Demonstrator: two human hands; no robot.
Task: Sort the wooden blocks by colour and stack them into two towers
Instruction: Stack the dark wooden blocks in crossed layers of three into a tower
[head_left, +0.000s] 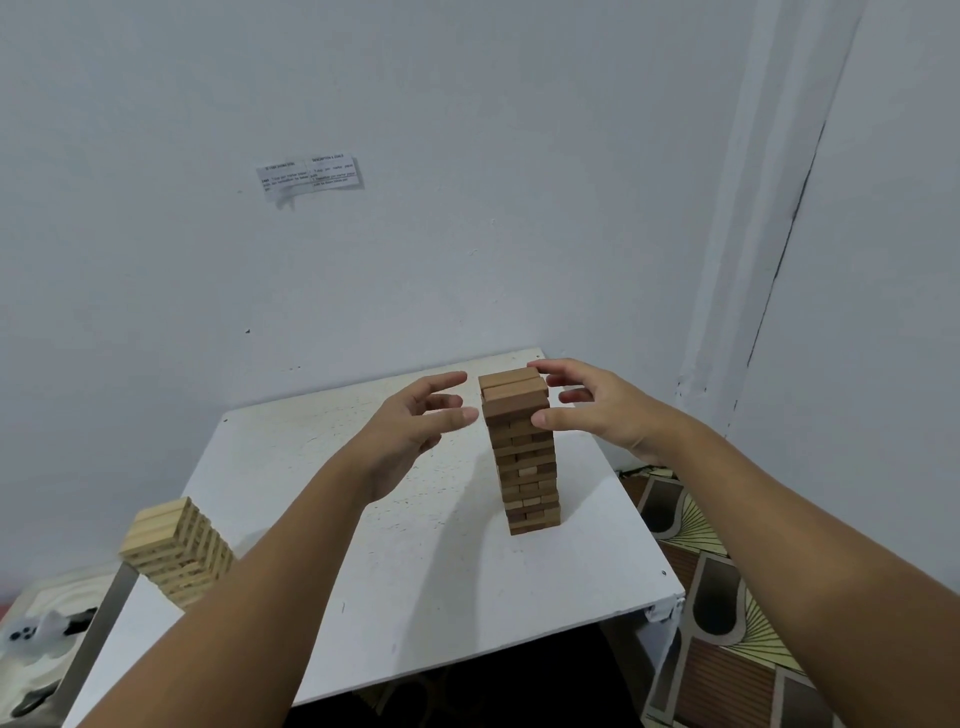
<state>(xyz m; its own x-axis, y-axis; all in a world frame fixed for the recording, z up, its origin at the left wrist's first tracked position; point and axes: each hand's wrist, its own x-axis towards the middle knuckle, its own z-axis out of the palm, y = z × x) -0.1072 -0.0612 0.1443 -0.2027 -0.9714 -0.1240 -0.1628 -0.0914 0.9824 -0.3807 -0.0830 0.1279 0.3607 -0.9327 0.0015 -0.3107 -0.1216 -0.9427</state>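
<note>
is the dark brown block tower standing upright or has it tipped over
Upright. The dark tower stands on its base on the white table, layers stacked, with only a slight lean.

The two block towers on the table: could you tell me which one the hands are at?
The dark brown tower, standing mid-table between the left hand and right hand. The pale tower stands apart at the table's left edge, untouched.
</note>
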